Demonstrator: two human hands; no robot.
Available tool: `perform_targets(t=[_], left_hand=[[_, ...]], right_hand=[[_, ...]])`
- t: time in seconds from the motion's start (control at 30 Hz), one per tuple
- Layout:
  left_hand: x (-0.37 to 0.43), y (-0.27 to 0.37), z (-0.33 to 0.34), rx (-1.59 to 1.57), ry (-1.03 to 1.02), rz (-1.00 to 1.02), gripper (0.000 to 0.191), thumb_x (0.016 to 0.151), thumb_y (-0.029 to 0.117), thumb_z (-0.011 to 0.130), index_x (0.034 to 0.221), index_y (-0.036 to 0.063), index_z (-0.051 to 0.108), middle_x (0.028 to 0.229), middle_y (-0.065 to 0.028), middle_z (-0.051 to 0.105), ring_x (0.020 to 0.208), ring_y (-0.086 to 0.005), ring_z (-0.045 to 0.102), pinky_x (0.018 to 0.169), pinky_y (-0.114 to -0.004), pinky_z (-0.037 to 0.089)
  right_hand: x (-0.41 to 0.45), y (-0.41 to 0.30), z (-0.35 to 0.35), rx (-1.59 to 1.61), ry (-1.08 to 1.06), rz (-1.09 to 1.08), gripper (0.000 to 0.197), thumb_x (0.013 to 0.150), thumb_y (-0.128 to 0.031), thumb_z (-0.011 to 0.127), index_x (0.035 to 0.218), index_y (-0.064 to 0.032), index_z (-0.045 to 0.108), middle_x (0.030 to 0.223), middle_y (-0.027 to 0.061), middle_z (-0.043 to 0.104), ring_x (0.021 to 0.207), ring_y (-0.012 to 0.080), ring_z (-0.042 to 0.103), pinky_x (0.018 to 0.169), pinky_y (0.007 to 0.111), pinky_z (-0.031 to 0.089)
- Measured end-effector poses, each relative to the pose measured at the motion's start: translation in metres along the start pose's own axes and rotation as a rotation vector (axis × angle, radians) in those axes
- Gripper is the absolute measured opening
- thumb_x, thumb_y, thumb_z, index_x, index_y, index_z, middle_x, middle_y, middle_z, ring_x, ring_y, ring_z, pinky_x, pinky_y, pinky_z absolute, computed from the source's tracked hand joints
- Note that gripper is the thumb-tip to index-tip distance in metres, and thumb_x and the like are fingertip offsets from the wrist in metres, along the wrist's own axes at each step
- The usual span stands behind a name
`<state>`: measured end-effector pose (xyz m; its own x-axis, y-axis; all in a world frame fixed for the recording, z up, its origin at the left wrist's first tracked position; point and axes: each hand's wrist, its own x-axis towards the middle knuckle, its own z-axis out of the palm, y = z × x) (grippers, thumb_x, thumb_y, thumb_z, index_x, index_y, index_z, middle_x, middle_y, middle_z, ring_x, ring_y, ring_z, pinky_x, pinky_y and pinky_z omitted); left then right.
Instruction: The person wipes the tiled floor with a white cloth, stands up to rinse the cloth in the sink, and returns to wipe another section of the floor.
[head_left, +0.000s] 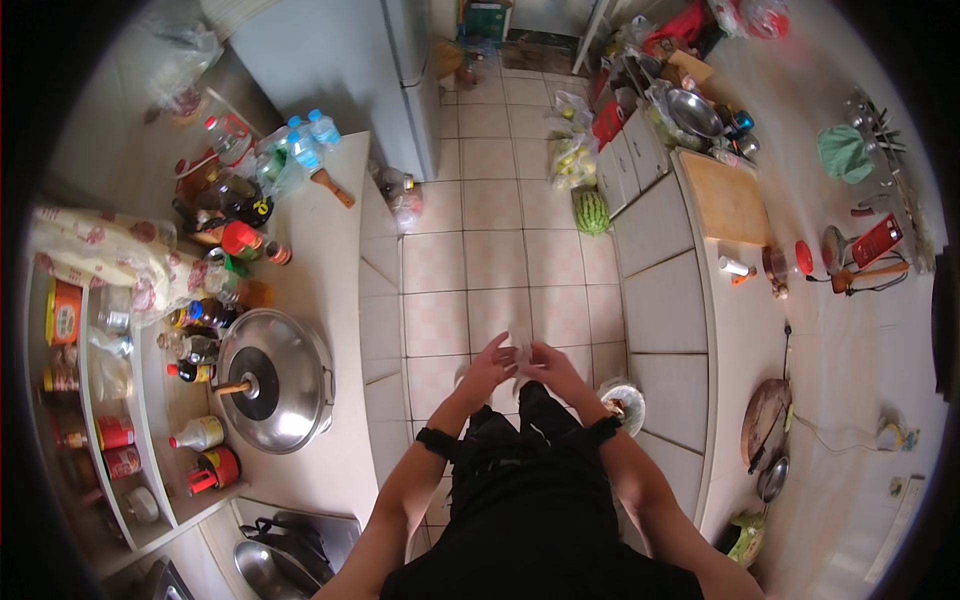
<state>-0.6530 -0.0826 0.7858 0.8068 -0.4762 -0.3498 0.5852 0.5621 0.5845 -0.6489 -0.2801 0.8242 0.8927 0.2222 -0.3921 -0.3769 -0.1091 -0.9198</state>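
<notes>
My left hand (491, 369) and my right hand (553, 369) meet in front of my body, above the tiled floor. Between their fingertips is a small, pale, see-through thing (523, 348), seemingly clear plastic; blur hides its exact shape. Fingers of both hands touch it, the left index finger and thumb partly spread. Below and to the right of my right hand, a lined waste bin (632, 409) with some rubbish inside stands on the floor against the cabinets.
On the left counter (330, 277) stand a large lidded wok (289, 405), sauce bottles and water bottles. The right counter holds a wooden cutting board (724, 196) and a round chopping board (763, 424). A watermelon (592, 211) and bagged fruit (574, 161) lie along the right cabinets. A refrigerator (322, 67) stands ahead left.
</notes>
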Motion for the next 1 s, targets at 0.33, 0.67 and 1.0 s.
perform_targets(t=[0.33, 0.67, 1.0], left_hand=[[0.028, -0.034, -0.043, 0.497, 0.154, -0.198, 0.07, 0.087, 0.0, 0.053, 0.153, 0.0066, 0.031, 0.146, -0.016, 0.05, 0.131, -0.0292, 0.053, 0.101, -0.039, 0.048], [-0.027, -0.11, -0.208, 0.589, 0.66, -0.522, 0.057, 0.092, 0.006, 0.06, 0.146, 0.0102, 0.04, 0.137, -0.0122, 0.055, 0.111, -0.0232, 0.062, 0.086, -0.037, 0.052], [0.012, -0.222, -0.337, 0.677, 0.75, -0.76, 0.053, 0.093, 0.003, 0.056, 0.144, 0.0091, 0.041, 0.135, -0.013, 0.056, 0.107, -0.0224, 0.064, 0.08, -0.036, 0.053]], right_hand=[[0.028, 0.163, -0.101, 0.375, 0.38, 0.422, 0.033, 0.097, -0.029, 0.062, 0.104, 0.0021, 0.068, 0.086, 0.0021, 0.065, 0.074, 0.0111, 0.059, 0.067, 0.028, 0.049], [0.051, 0.334, -0.244, 0.207, 0.598, 0.545, 0.032, 0.095, -0.027, 0.062, 0.108, 0.0019, 0.068, 0.087, 0.0041, 0.063, 0.08, 0.0149, 0.061, 0.076, 0.029, 0.052], [0.064, 0.524, -0.31, 0.054, 0.777, 0.685, 0.018, 0.088, -0.018, 0.062, 0.084, -0.001, 0.065, 0.066, 0.0034, 0.055, 0.06, 0.014, 0.052, 0.057, 0.032, 0.044]])
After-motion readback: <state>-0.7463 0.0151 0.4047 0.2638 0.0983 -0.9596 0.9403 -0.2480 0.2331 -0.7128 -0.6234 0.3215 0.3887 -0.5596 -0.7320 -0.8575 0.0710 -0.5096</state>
